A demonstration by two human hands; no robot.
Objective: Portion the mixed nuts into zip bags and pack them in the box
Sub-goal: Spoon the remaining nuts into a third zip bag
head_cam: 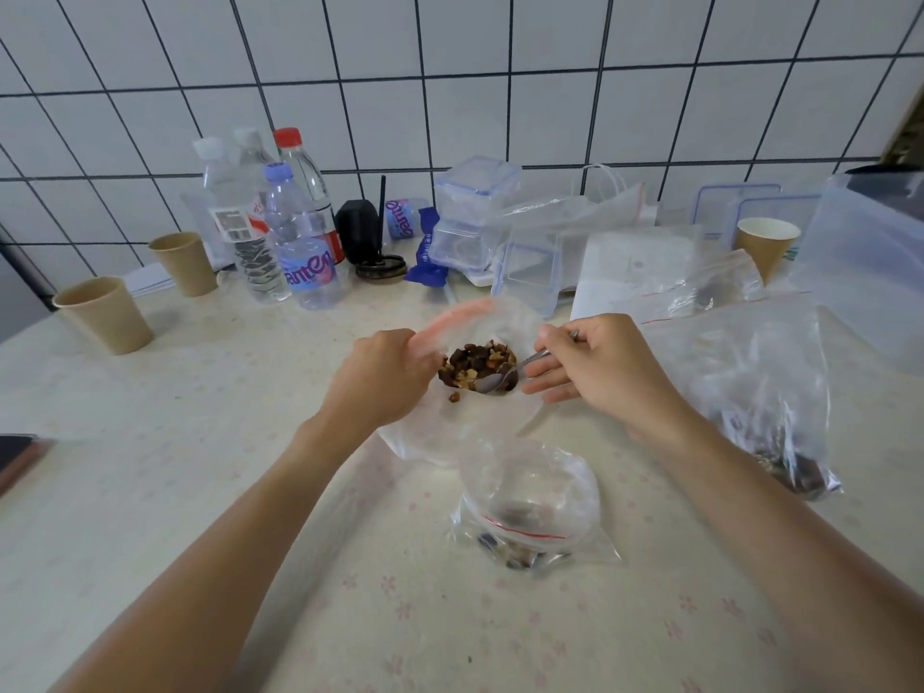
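Observation:
A large clear zip bag point(465, 417) with a pink zip strip lies open in the middle of the table, holding a pile of mixed nuts point(477, 365). My left hand point(385, 377) grips the bag's rim at the pink strip and holds the mouth open. My right hand point(595, 365) holds a metal spoon point(505, 377) whose bowl lies among the nuts. Nearer to me stands a small zip bag point(530, 507) with a red strip and a few nuts at its bottom. Another filled zip bag point(765, 392) lies at the right.
Water bottles point(300, 232) and paper cups point(107, 315) stand at the back left. Clear lidded plastic boxes point(470, 217), loose zip bags and a paper cup point(765, 242) crowd the back right. A large translucent container point(870, 262) sits at the far right. A dark object point(17, 455) lies at the left edge.

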